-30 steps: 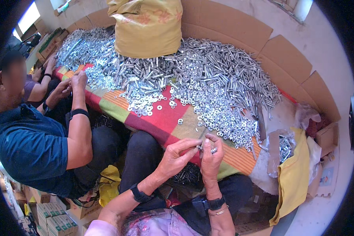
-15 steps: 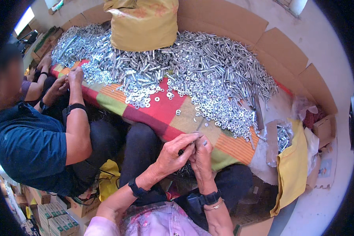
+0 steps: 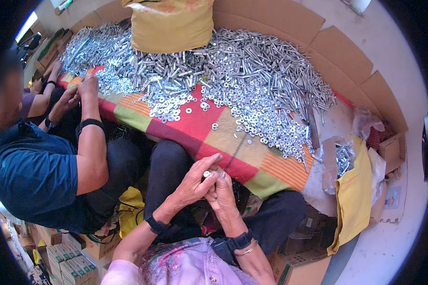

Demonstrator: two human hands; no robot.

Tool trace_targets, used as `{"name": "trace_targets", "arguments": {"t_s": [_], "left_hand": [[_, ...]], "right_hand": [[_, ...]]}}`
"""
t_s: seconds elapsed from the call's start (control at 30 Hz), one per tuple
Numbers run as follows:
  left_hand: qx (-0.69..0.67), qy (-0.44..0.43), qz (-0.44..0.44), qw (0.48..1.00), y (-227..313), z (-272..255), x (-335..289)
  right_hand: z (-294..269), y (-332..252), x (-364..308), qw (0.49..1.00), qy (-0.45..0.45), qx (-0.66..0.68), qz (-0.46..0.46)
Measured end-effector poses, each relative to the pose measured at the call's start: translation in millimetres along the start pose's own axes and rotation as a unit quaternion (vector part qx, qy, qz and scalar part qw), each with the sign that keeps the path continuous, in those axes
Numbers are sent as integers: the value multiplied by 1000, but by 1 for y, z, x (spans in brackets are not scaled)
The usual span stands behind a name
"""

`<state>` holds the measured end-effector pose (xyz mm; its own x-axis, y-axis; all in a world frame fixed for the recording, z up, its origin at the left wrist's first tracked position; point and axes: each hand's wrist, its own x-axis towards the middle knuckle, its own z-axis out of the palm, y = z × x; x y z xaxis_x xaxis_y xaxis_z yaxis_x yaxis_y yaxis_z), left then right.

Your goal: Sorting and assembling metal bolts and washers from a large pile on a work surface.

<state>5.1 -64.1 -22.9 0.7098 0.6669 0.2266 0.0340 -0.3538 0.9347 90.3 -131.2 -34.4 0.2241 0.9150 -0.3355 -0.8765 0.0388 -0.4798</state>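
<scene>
My left hand and my right hand meet above my lap, just off the near edge of a checked cloth. A small metal piece with a pale round end pokes out between the left thumb and fingers; the rest of it is hidden. My right hand is closed against the left, its contents covered by the fingers. Beyond them on the cloth lie loose washers, a spread of nuts and small rings, and a heap of metal bolts and sleeves.
A yellow sack stands in the heap, backed by cardboard sheets. To the right are a plastic-lined box of metal parts and a yellow cloth bag. A co-worker sits at left, hands at the cloth. Small boxes stand lower left.
Both my hands have moved left and slightly down, away from the cloth's edge. The round end of the metal piece now shows in my left hand. The view has shifted slightly.
</scene>
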Motion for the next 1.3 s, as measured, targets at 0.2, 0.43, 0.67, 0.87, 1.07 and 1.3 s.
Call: {"name": "trace_targets", "arguments": {"t_s": [0.2, 0.43, 0.67, 0.87, 1.07, 1.3], "left_hand": [[-153, 33, -35, 987, 19, -12, 26], [-166, -6, -95, 981, 7, -4, 16], [-220, 58, -152, 962, 31, 1, 10], [-199, 28, -147, 969, 29, -1, -3], [-265, 55, -166, 948, 40, 2, -7], [-303, 17, -202, 931, 30, 1, -12]], "right_hand": [[24, -47, 9, 997, -41, 56, -31], [20, -45, -3, 987, 57, -127, -76], [22, -51, -4, 957, 141, -207, -145], [33, -51, -24, 989, 68, -85, -99], [17, -51, -22, 945, 135, -249, -166], [7, -41, -18, 734, 111, -569, -353]]}}
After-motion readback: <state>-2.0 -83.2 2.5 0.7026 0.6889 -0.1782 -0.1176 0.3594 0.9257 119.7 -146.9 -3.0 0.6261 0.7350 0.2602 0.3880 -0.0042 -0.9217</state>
